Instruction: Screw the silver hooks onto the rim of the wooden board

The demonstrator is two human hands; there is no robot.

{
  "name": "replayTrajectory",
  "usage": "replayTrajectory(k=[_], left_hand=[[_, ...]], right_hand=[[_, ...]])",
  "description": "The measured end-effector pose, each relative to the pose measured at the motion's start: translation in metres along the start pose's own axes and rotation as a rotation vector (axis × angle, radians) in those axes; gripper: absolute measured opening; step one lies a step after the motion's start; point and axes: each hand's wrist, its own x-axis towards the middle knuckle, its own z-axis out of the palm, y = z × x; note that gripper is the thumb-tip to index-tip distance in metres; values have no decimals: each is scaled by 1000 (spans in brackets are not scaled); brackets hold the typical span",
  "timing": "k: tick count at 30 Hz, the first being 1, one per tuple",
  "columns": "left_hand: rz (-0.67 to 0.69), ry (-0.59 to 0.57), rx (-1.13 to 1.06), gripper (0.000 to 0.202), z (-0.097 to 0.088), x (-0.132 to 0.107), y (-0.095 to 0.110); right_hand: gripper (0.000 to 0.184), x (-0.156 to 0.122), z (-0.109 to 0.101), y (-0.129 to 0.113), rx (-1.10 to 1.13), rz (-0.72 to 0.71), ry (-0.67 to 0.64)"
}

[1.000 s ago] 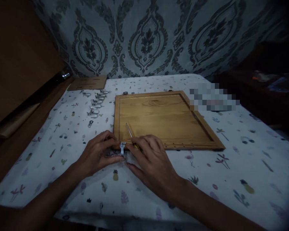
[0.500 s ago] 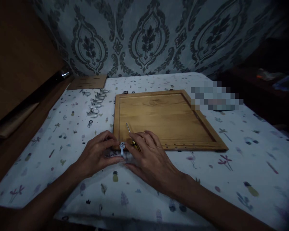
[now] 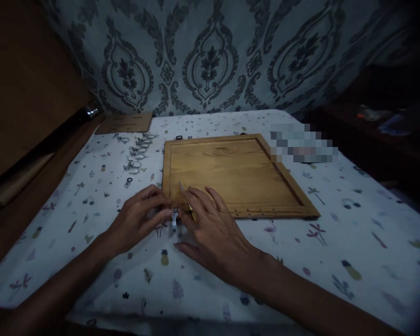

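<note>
Forearms (image 3: 70, 280) are reaching in from the two lower corners and converging at the near left corner of a framed wooden panel (image 3: 217, 172), which is lying flat on a printed tablecloth (image 3: 203, 298). At that corner a small metal fitting (image 3: 174, 220) is sitting between the hands, its narrow end pointing back toward the person. The left hand (image 3: 135, 217) is arching with its back upward, its fingers bending toward the panel's edge and its thumb stretching forward to the fitting's left side; whether thumb and fingers are pinching anything, I cannot tell. The right hand (image 3: 213, 233) is slanting inward from a low wrist, palm down, its index finger reaching down beside the fitting and its other fingers bending loosely forward. It is keeping a screwdriver (image 3: 181, 187) tucked under those fingers, the shaft jutting out over the panel and a bit of yellow handle showing, while its thumb is spreading apart from the fingers, pointing left over the cloth. Beyond the left hand, more metal fittings (image 3: 136, 151) are lying in a row beside the panel, with a flat piece of cardboard (image 3: 126, 122) resting behind them.
</note>
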Motion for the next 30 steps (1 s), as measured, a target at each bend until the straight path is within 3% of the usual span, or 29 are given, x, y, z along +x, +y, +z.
replayTrajectory(k=[3,6,10,14,20,23,26,30], left_hand=[[97,-54,4,21,-3,23,-3],[225,-201,48,25,-2,47,-8],[344,-364,276,14,3,71,-9],[359,-371,440,14,2,82,-6],[202,-180,670,20,-22,90,-22],[67,15,692,22,-38,87,-34],[-70,246,367,16,-48,77,-35],[-308,389,-337,15,-46,56,-18]], right_hand=[[57,-1,1,-3,-12,17,5],[52,-1,2,-5,-12,46,0],[51,0,5,-7,-12,66,-16],[49,-2,7,-7,-20,77,-3],[44,-5,10,-7,-21,73,27],[45,-9,14,-6,-24,73,52],[45,-12,18,-4,-24,74,62],[40,-12,17,-1,-11,64,36]])
